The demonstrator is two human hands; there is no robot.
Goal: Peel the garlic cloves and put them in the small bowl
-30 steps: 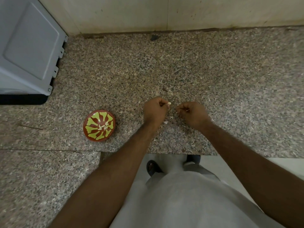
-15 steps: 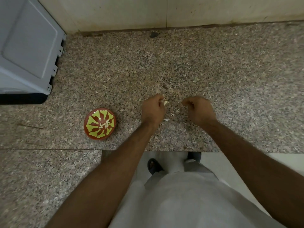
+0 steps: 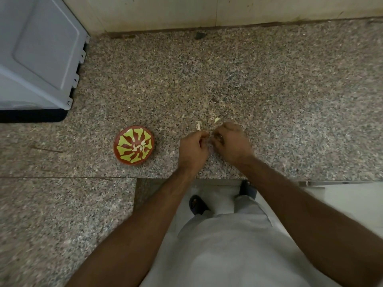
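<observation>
A small red bowl with a yellow-green pattern stands on the granite counter, several peeled cloves lying in its middle. To its right my left hand pinches a pale garlic clove that sticks up from its fingertips. My right hand is just beside it, its curled fingers meeting the left fingertips at the clove. What exactly those right fingertips pinch is hidden. Another pale garlic piece lies on the counter just beyond the hands.
A grey appliance stands at the back left. The wall runs along the back. Small bits of skin are scattered near the hands. The counter's front edge lies close under my wrists, and a lower granite slab extends at the left.
My right hand has moved left and closed the gap to my left hand. Both hands have drawn back a little toward the counter's front edge. The bowl has not moved.
</observation>
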